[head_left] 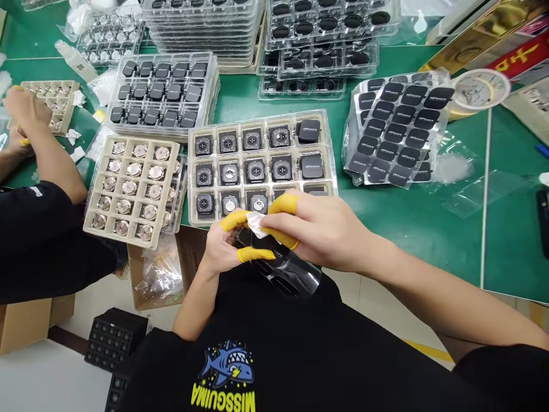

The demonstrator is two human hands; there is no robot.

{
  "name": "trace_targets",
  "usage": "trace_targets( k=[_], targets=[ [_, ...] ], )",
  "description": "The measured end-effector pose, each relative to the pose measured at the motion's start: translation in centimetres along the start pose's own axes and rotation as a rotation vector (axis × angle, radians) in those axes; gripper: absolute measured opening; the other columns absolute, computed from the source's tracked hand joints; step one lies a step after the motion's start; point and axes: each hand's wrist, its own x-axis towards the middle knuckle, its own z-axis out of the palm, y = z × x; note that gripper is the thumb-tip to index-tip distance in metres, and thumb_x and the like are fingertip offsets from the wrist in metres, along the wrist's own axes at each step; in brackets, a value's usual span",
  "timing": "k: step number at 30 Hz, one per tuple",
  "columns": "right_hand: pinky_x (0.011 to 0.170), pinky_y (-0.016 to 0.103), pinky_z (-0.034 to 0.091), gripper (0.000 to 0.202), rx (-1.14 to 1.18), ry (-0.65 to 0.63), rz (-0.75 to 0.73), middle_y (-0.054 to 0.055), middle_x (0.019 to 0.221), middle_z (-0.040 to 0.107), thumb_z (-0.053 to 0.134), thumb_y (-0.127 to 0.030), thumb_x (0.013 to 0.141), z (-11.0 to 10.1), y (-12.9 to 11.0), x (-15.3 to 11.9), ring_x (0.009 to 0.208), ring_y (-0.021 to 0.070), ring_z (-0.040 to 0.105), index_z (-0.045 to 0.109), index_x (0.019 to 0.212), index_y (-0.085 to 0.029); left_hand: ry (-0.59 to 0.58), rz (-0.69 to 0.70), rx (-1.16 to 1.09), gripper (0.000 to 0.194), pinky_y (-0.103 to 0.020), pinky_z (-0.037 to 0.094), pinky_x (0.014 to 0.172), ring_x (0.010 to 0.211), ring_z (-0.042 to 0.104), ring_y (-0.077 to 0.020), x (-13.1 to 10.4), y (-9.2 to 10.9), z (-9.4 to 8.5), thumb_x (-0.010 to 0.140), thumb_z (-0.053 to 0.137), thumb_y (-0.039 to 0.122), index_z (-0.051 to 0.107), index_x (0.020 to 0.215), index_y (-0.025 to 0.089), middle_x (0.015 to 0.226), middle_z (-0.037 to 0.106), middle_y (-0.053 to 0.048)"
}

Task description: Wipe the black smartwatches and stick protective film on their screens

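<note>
My left hand (217, 249), with yellow finger cots on thumb and finger, is closed around a black square smartwatch body (271, 247) with pale lettering on its face. My right hand (328, 232), also in yellow finger cots, pinches a small white cloth or tissue (256, 224) against the upper edge of that watch body. Below both hands hangs a clear film sheet (303, 276) with dark outlined shapes; what supports it is hidden. Just beyond my hands lies a compartment tray (333, 171) of square watch bodies, some showing their round-sensor backs, others black labelled faces.
Black label sheets (394, 133) lie at right, near a tape roll (480, 91). Stacked clear trays (201, 40) stand at the back. A beige tray of round watch parts (128, 183) is at left, overhanging the table edge. A co-worker's hands (26, 117) work at far left.
</note>
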Motion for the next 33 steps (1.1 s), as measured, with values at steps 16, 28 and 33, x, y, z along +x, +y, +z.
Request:
trace_targets(
  k=[16, 28, 33],
  targets=[
    [0.066, 0.030, 0.048, 0.015, 0.008, 0.044, 0.106, 0.006, 0.103, 0.079, 0.068, -0.019, 0.114, -3.4, 1.6, -2.1, 0.084, 0.0193, 0.070, 0.078, 0.122, -0.025, 0.112, 0.070, 0.023, 0.074, -0.029, 0.071, 0.083, 0.089, 0.084, -0.0187, -0.1, 1.1, -1.9, 0.060, 0.119, 0.047, 0.091, 0.124, 0.024, 0.109, 0.087, -0.005],
    [0.060, 0.033, 0.035, 0.036, -0.270, 0.060, -0.016, 0.005, 0.082, 0.069, 0.049, -0.003, 0.112, 1.4, 0.1, 0.0, 0.078, 0.0196, 0.060, 0.077, 0.095, -0.019, 0.016, 0.009, 0.086, 0.070, -0.033, 0.070, 0.082, 0.089, 0.082, -0.0215, 0.6, -0.3, 0.6, 0.069, 0.112, 0.062, 0.087, 0.120, 0.020, 0.101, 0.085, -0.004],
    [0.059, 0.033, 0.040, 0.015, -0.245, 0.124, 0.179, 0.006, 0.092, 0.076, 0.065, -0.013, 0.112, -0.7, 1.7, -1.6, 0.079, 0.0208, 0.066, 0.078, 0.107, -0.020, 0.142, -0.037, 0.070, 0.076, -0.032, 0.073, 0.086, 0.093, 0.085, -0.0214, -0.1, 0.3, 0.2, 0.063, 0.115, 0.059, 0.088, 0.124, 0.021, 0.107, 0.088, -0.007]
  ],
)
